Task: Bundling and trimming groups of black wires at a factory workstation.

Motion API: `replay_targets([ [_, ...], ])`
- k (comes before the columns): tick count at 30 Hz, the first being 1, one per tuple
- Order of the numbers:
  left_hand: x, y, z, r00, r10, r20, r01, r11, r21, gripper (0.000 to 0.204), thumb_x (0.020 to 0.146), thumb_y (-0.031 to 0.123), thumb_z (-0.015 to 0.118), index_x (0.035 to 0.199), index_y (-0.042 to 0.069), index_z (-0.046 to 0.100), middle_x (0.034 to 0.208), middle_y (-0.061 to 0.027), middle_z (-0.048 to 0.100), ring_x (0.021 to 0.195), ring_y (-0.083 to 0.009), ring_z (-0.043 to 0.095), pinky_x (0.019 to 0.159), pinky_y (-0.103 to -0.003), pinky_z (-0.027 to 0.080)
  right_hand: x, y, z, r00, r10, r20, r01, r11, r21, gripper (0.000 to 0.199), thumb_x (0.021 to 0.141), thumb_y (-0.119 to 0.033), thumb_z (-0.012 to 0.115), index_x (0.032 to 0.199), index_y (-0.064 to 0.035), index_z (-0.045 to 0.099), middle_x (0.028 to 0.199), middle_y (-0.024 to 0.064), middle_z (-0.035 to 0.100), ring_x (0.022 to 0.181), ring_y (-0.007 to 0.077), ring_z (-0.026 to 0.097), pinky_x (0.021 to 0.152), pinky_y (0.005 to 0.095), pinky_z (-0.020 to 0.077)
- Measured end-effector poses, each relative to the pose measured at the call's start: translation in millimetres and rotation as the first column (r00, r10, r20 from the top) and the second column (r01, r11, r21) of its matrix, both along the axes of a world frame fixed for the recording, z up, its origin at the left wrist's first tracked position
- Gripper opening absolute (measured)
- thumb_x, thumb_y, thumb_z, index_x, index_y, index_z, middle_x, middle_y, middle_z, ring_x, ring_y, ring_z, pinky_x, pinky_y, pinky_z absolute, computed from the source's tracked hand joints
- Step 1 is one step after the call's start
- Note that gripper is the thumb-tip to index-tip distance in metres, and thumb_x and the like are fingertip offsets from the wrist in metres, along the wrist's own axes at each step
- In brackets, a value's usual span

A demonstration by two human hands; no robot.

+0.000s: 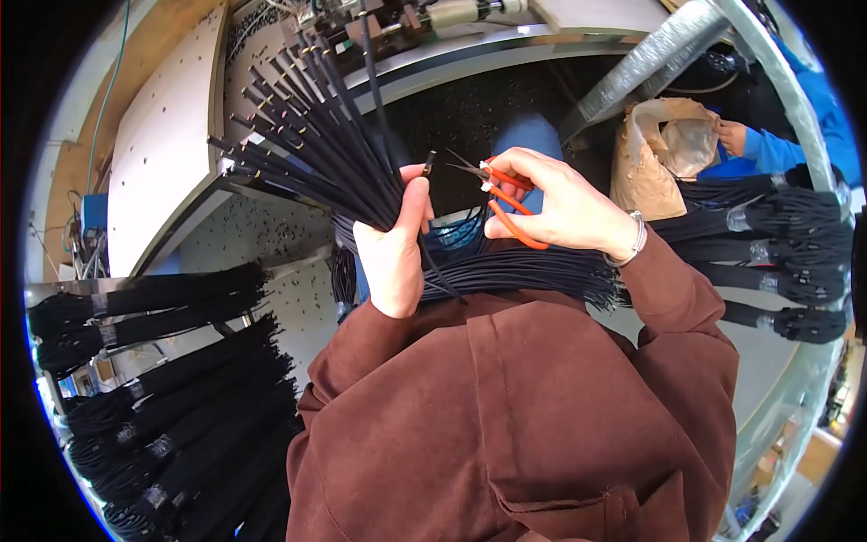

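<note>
My left hand [394, 246] is closed round a thick bundle of black cables [330, 149]. Their ends fan out toward the upper left, and several show small light or brassy tips. One short cable end [430, 163] stands apart by my left thumb and forefinger. Held in my right hand [564, 203] is a pair of orange-handled scissors [522, 224] with slim, pointed blades. The blades are parted and aim left at that single end, with a small gap between them. More black cables [524, 274] lie across my lap below both hands.
Tied bundles of black cables hang at the left [181, 406] and right [768, 235]. A machine [388, 32] sits on the bench beyond. Another person's hand [732, 137], in a blue sleeve, touches a brown paper bag [643, 172]. Black scraps litter the floor.
</note>
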State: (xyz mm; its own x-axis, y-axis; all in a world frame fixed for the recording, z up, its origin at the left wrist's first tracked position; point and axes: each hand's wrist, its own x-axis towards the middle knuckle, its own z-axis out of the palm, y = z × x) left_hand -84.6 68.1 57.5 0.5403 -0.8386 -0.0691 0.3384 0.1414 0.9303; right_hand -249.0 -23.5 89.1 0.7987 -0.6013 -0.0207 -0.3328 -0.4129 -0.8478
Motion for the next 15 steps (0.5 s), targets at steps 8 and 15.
replay_targets([
  [8, 10, -3, -1, 0.993, -0.107, -0.040, 0.109, 0.993, 0.049, 0.011, 0.084, 0.005, 0.057, 0.093, -0.001, 0.059, 0.062, 0.0022, 0.047, 0.054, -0.0056, 0.039, 0.052, -0.020, 0.030, 20, -13, -15, 0.991, 0.129, 0.029, -0.126, 0.988, -0.086, 0.056, 0.063, -0.024, 0.080, 0.105, -0.0008, 0.051, 0.092, 0.0073, 0.054, 0.080, 0.0168, 0.053, 0.073, 0.0282, 0.0446],
  [15, 19, -1, 1, 0.976, -0.199, -0.083, 0.206, 0.975, 0.083, 0.011, 0.083, 0.008, 0.056, 0.090, -0.001, 0.058, 0.058, 0.0023, 0.044, 0.051, -0.0060, 0.037, 0.050, -0.020, 0.028, 25, -16, -21, 0.983, 0.160, 0.090, -0.153, 0.985, -0.084, 0.050, 0.063, -0.024, 0.080, 0.099, -0.0013, 0.053, 0.085, 0.0055, 0.055, 0.074, 0.0153, 0.052, 0.066, 0.0272, 0.0435],
])
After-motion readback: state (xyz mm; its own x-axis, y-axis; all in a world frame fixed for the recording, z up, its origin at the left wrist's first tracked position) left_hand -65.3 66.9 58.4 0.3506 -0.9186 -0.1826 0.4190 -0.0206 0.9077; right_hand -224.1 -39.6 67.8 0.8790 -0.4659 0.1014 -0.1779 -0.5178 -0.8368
